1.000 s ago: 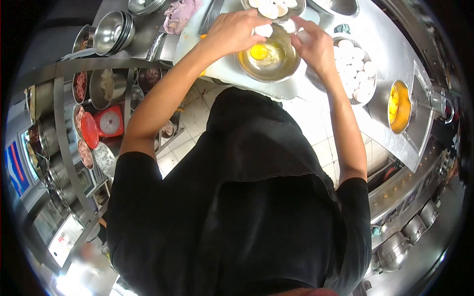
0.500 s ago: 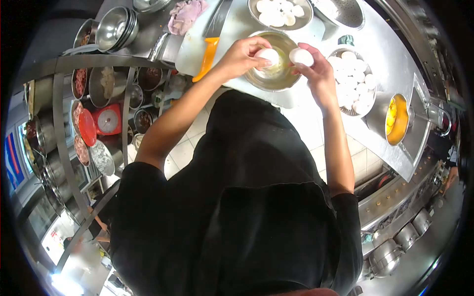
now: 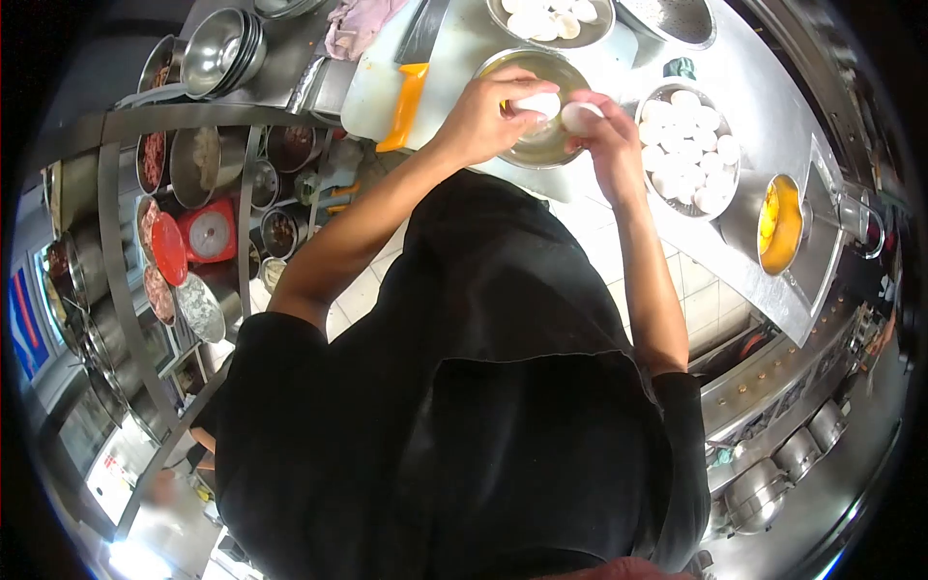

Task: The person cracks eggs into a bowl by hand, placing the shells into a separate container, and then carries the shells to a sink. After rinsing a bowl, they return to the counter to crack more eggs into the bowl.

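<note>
My left hand point(image 3: 491, 118) is closed around a white eggshell point(image 3: 537, 104), gripped between thumb and fingers. Close beside it, another white eggshell point(image 3: 582, 118) is pinched by my right hand point(image 3: 617, 145). Both shells are over a round metal bowl point(image 3: 538, 153) with clear, yellowish liquid in it. My hands hide part of that bowl. To the right of my right hand, a colander point(image 3: 717, 208) is heaped with whole white eggs point(image 3: 684, 140). Beyond the bowl, a second metal bowl point(image 3: 611, 29) contains white shells point(image 3: 556, 21).
A cleaver with an orange handle point(image 3: 408, 101) lies on the white cutting board point(image 3: 372, 87) to the left. At the right stands a metal pot point(image 3: 749, 217) with orange yolks point(image 3: 770, 213). Stacked bowls point(image 3: 215, 53) and a pink cloth point(image 3: 358, 29) occupy the far left.
My hands have come closer together, and the left eggshell now lies more level. The view has shifted slightly, so the bowls sit higher in it.
</note>
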Action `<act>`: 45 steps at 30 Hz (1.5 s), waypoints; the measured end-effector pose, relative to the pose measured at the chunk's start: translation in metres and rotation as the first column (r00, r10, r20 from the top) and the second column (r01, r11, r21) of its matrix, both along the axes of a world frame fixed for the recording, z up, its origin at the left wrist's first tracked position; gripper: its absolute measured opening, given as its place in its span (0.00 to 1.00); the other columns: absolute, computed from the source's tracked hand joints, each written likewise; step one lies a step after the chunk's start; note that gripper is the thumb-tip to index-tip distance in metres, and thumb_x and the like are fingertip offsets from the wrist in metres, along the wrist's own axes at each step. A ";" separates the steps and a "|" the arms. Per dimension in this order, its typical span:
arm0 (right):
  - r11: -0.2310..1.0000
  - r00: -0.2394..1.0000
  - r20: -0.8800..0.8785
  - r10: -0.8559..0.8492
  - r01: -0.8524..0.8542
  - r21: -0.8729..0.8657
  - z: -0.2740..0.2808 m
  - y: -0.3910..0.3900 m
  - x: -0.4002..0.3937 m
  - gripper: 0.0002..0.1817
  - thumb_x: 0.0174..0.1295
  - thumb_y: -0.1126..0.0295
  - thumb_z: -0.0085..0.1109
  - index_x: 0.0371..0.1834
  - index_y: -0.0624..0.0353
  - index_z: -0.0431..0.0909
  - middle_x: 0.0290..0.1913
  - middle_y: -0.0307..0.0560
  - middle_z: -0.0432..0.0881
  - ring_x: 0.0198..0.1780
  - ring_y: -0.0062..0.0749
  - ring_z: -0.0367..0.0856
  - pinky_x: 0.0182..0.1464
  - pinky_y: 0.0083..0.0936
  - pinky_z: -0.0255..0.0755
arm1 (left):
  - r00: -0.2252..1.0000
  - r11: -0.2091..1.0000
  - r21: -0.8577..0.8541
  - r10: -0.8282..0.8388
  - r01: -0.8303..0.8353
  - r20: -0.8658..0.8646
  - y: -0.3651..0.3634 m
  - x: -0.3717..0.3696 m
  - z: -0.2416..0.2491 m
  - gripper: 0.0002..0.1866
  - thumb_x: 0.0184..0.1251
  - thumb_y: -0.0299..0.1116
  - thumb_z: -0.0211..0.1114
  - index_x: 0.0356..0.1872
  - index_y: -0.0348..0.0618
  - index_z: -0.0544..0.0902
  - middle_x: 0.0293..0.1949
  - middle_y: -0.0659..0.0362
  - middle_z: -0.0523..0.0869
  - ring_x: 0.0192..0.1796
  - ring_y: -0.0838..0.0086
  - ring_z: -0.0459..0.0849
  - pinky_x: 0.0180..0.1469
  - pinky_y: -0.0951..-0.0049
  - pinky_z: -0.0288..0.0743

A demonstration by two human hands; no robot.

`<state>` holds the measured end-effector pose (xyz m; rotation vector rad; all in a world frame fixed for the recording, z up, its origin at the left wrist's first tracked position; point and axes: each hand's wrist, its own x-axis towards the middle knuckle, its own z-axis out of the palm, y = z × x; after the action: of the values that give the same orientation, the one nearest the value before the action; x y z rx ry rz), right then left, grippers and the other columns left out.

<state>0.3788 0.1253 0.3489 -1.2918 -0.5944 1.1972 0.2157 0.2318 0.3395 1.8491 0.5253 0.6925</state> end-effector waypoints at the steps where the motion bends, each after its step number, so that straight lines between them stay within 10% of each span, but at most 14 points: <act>1: 0.995 0.988 0.141 0.068 -0.058 -0.078 -0.001 0.003 0.001 0.21 0.60 0.64 0.62 0.52 0.67 0.76 0.34 0.48 0.82 0.33 0.27 0.80 0.40 0.22 0.73 | 1.000 1.000 0.008 -0.006 0.006 0.004 0.002 0.002 0.000 0.20 0.57 0.19 0.65 0.52 0.43 0.82 0.43 0.58 0.83 0.35 0.81 0.78 0.35 0.82 0.74; 5: 0.985 0.785 0.595 0.172 -0.127 -0.118 -0.010 0.012 0.003 0.25 0.55 0.61 0.66 0.54 0.64 0.79 0.40 0.53 0.85 0.33 0.28 0.82 0.43 0.27 0.74 | 0.999 0.997 0.074 -0.004 0.007 -0.037 0.002 0.004 0.000 0.20 0.58 0.20 0.61 0.54 0.42 0.81 0.46 0.55 0.83 0.33 0.80 0.78 0.34 0.79 0.75; 13: 0.991 0.507 0.852 0.128 -0.106 -0.086 0.003 0.027 -0.008 0.22 0.50 0.68 0.63 0.52 0.55 0.81 0.32 0.53 0.85 0.32 0.44 0.84 0.39 0.32 0.76 | 0.985 0.968 0.236 0.120 -0.089 -0.121 0.006 0.012 -0.014 0.24 0.54 0.20 0.61 0.56 0.40 0.79 0.48 0.48 0.84 0.23 0.73 0.79 0.30 0.76 0.76; 20: 0.971 0.140 0.987 -0.081 -0.214 0.110 0.010 0.030 0.014 0.22 0.51 0.70 0.65 0.52 0.51 0.80 0.47 0.49 0.83 0.43 0.44 0.83 0.44 0.33 0.78 | 0.982 0.911 0.413 0.097 -0.022 -0.163 0.034 0.004 0.016 0.24 0.53 0.22 0.63 0.55 0.45 0.79 0.51 0.47 0.82 0.54 0.55 0.78 0.58 0.65 0.72; 26: 0.919 0.138 0.927 -0.348 -0.145 0.366 0.018 0.092 0.049 0.22 0.51 0.67 0.68 0.52 0.52 0.80 0.45 0.48 0.82 0.41 0.47 0.82 0.41 0.34 0.77 | 0.890 0.881 0.474 0.205 0.013 -0.407 0.091 0.043 0.057 0.33 0.49 0.31 0.70 0.61 0.37 0.73 0.53 0.40 0.78 0.57 0.54 0.76 0.57 0.57 0.70; 28: 0.986 0.364 0.916 -0.165 0.047 0.159 -0.011 0.100 0.066 0.33 0.51 0.65 0.66 0.63 0.59 0.69 0.51 0.58 0.79 0.52 0.50 0.78 0.54 0.40 0.71 | 0.948 0.464 0.882 0.311 -0.088 -0.069 0.089 0.056 0.054 0.35 0.46 0.33 0.72 0.60 0.38 0.73 0.58 0.41 0.74 0.59 0.54 0.74 0.58 0.57 0.69; 30: 0.913 0.123 0.912 -0.391 0.176 0.367 0.024 0.068 0.059 0.20 0.54 0.66 0.66 0.52 0.55 0.79 0.42 0.49 0.82 0.39 0.42 0.83 0.40 0.30 0.76 | 0.972 0.482 0.873 0.232 -0.076 -0.043 0.067 0.078 0.066 0.33 0.50 0.32 0.69 0.61 0.38 0.72 0.64 0.43 0.68 0.62 0.56 0.71 0.59 0.62 0.69; 32: 0.894 0.490 0.765 -0.419 0.368 0.254 0.006 0.022 0.071 0.19 0.56 0.67 0.64 0.52 0.58 0.79 0.40 0.47 0.81 0.39 0.31 0.81 0.42 0.27 0.74 | 0.991 0.923 0.371 -0.125 0.103 0.036 0.031 0.101 0.051 0.21 0.56 0.27 0.66 0.53 0.42 0.79 0.54 0.49 0.79 0.55 0.55 0.78 0.58 0.66 0.72; 38: 0.653 0.266 0.745 -0.611 0.701 0.285 -0.023 -0.133 0.084 0.13 0.61 0.69 0.61 0.48 0.59 0.81 0.38 0.39 0.79 0.39 0.21 0.76 0.45 0.19 0.70 | 0.889 0.795 0.490 -0.131 0.359 -0.439 -0.041 0.193 -0.028 0.19 0.54 0.26 0.56 0.50 0.41 0.77 0.47 0.49 0.79 0.55 0.55 0.76 0.55 0.57 0.70; 45: 0.514 0.438 0.562 -0.702 0.857 -0.026 -0.002 -0.213 0.061 0.15 0.62 0.68 0.61 0.48 0.64 0.77 0.38 0.43 0.78 0.43 0.25 0.75 0.45 0.24 0.72 | 0.803 0.693 0.564 -0.038 0.450 -0.595 -0.034 0.231 -0.042 0.21 0.54 0.37 0.58 0.49 0.42 0.75 0.43 0.49 0.82 0.50 0.56 0.80 0.50 0.48 0.64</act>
<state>0.4398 -0.0875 0.3467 -1.8770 -0.0516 0.1194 0.4471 0.1974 0.2972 2.8087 0.3594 0.1258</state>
